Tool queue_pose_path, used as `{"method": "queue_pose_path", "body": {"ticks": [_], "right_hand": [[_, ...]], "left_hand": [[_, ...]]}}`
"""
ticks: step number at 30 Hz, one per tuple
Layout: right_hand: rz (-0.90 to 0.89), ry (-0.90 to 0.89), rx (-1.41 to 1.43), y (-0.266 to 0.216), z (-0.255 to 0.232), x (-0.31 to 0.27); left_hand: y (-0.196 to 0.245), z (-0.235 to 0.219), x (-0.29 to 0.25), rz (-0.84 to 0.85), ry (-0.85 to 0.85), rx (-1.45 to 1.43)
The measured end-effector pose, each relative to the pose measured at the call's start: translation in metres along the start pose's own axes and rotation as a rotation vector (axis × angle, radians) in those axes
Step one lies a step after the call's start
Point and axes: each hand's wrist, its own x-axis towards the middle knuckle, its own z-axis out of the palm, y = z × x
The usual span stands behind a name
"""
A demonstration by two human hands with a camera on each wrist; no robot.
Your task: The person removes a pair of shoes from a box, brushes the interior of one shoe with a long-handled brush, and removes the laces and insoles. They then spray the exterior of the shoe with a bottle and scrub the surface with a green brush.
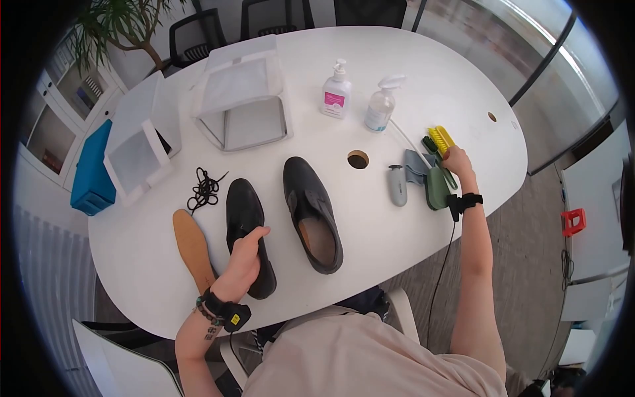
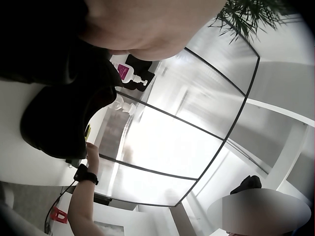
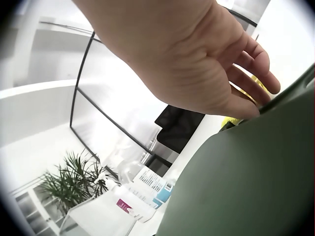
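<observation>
My left hand point(image 1: 246, 261) grips a black leather shoe point(image 1: 243, 198) by its side, thumb across the opening. To its right stands the other black shoe point(image 1: 311, 212), its tan inner sole showing. A tan insole point(image 1: 192, 245) and a heap of black laces point(image 1: 206, 188) lie left of the held shoe. Over at the right, my right hand point(image 1: 458, 163) reaches down beside a yellow brush point(image 1: 442, 137) and a green handle point(image 3: 290, 96). Thumb and fingertips meet at that handle; I cannot tell whether they pinch it. A rounded green piece point(image 3: 231, 172) fills the near right wrist view.
A grey oblong tool point(image 1: 397, 185) and a blue-grey cloth point(image 1: 415, 167) lie near the right hand. Farther back stand a pump bottle point(image 1: 336, 92) and a spray bottle point(image 1: 381, 106). Two white boxes point(image 1: 241, 86) point(image 1: 142, 142) and a teal case point(image 1: 94, 172) occupy the left back.
</observation>
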Motion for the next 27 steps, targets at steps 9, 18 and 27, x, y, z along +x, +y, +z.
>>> {"method": "queue_pose_path", "body": {"ticks": [9, 18, 27], "right_hand": [[-0.154, -0.021, -0.042, 0.044, 0.03, 0.036], [-0.08, -0.124, 0.106, 0.04, 0.019, 0.028], [-0.154, -0.044, 0.147, 0.023, -0.004, -0.005]], "left_hand": [[-0.016, -0.013, 0.011, -0.016, 0.017, 0.034], [-0.02, -0.028, 0.015, 0.01, -0.118, 0.086], [0.002, -0.011, -0.003, 0.022, 0.08, -0.119]]}}
